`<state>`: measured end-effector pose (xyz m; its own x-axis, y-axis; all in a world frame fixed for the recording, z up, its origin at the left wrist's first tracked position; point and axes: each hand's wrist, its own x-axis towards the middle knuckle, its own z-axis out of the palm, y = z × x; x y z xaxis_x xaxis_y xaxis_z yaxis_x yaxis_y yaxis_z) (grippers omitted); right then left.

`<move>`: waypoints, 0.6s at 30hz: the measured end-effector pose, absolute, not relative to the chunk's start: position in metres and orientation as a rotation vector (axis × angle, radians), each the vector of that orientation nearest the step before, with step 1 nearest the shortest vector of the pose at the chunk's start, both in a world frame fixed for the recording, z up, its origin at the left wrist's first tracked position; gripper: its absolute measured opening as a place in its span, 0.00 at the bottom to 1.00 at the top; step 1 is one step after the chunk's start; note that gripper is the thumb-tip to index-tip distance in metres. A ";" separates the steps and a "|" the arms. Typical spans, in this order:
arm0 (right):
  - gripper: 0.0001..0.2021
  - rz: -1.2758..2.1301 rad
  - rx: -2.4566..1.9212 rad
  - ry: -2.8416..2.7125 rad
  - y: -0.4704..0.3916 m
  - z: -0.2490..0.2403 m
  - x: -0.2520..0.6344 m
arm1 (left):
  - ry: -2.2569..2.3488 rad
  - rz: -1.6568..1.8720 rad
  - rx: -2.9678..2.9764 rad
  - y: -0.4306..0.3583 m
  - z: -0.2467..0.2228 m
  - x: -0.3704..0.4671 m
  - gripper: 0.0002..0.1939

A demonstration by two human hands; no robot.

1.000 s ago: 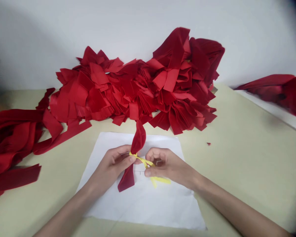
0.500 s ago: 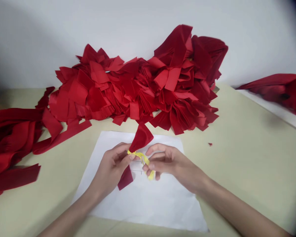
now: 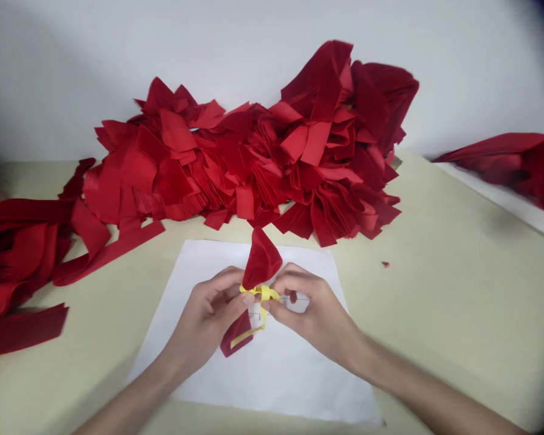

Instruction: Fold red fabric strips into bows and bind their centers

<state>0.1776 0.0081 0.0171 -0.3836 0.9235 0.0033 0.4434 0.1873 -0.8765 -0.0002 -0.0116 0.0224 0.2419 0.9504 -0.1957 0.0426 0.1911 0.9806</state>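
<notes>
My left hand (image 3: pixel 213 311) pinches a red velvet ribbon (image 3: pixel 263 258) at its gathered middle, together with a narrow yellow ribbon (image 3: pixel 265 292). One red end fans upward past my fingertips, and the other hangs below them. The yellow ribbon loops toward the right, and its loose tail slants down across the lower red end. On that loop, my right hand (image 3: pixel 310 302) is closed with thumb and forefinger, its other fingers curled behind. Both hands are over a white sheet of paper (image 3: pixel 272 386) with thin dark lines drawn on it.
A large heap of folded red ribbon pieces (image 3: pixel 236 163) lies along the wall. Long red ribbon strips (image 3: pixel 27 241) spread at the left. More red fabric (image 3: pixel 517 158) rests on a white board (image 3: pixel 494 196) at the right. A tiny red scrap (image 3: pixel 385 264) is on the pale table (image 3: pixel 444 290).
My right hand has shifted slightly, its fingers now closed at the yellow loop. The yellow tail has swung from the right hand down to the left, over the lower red end.
</notes>
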 end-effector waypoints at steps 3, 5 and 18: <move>0.06 1.102 -1.266 -1.885 0.008 0.019 0.178 | 1.107 0.887 1.176 -0.011 0.023 0.000 0.12; 0.03 1.185 -1.254 -1.820 0.008 0.019 0.178 | 1.086 0.878 1.179 -0.011 0.023 0.000 0.12; 0.05 1.836 -1.147 -1.293 0.015 0.030 0.179 | 1.081 0.888 1.266 -0.010 0.018 0.000 0.13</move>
